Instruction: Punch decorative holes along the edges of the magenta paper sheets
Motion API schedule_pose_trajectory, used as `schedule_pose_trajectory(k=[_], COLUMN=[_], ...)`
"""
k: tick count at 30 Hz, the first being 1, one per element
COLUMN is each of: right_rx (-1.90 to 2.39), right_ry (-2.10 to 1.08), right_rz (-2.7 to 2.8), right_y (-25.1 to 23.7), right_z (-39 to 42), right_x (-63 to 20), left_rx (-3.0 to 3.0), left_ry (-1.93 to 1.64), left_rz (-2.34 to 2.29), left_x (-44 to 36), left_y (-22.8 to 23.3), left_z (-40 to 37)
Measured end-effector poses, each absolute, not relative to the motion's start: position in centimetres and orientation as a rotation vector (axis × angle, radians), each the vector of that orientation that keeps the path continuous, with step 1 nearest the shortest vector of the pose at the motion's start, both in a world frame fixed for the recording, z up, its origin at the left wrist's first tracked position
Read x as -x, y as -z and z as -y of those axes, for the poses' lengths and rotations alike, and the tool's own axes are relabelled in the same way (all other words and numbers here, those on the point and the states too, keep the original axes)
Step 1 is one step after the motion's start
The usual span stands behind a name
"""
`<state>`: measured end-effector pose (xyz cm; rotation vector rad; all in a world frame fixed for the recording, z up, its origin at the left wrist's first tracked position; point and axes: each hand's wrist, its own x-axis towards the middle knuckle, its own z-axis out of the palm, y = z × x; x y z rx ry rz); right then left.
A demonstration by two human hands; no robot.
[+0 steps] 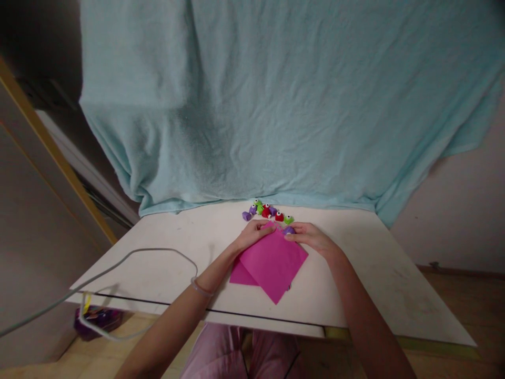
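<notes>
A sheet of bright pink paper (pixel 274 260) lies at an angle near the middle of the table. A second pink sheet (pixel 241 275) shows under its left side. My left hand (pixel 252 235) is closed on the paper's upper left edge, thumb on top. Between the thumb and fingers of my right hand (pixel 313 238) is a small purple toy piece (pixel 289 230), close to the paper's top corner. Just beyond the hands, several small toys cluster, among them a red one (pixel 266 211) and a green one (pixel 289 219); some have white googly eyes.
The white table (pixel 366 263) has a light blue towel (pixel 276 105) hanging behind it. A grey cable (pixel 138 251) loops across the table's left part and over the front edge. Below that edge, a purple package (pixel 98 321) sits at the lower left.
</notes>
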<state>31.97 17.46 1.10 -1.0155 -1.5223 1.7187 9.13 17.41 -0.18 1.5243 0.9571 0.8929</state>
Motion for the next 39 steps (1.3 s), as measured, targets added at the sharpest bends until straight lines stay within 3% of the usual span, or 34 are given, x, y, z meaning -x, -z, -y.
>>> schedule_pose_trajectory(k=[39], right_rx=[1.032], right_ry=[-1.758], right_rz=[1.662], right_y=[-1.2], right_z=[-17.5], right_x=[-32.8], left_rx=[-1.916], left_ry=[-0.944], left_rz=[-1.04], left_x=[-9.2], left_y=[0.0], left_z=[-17.1])
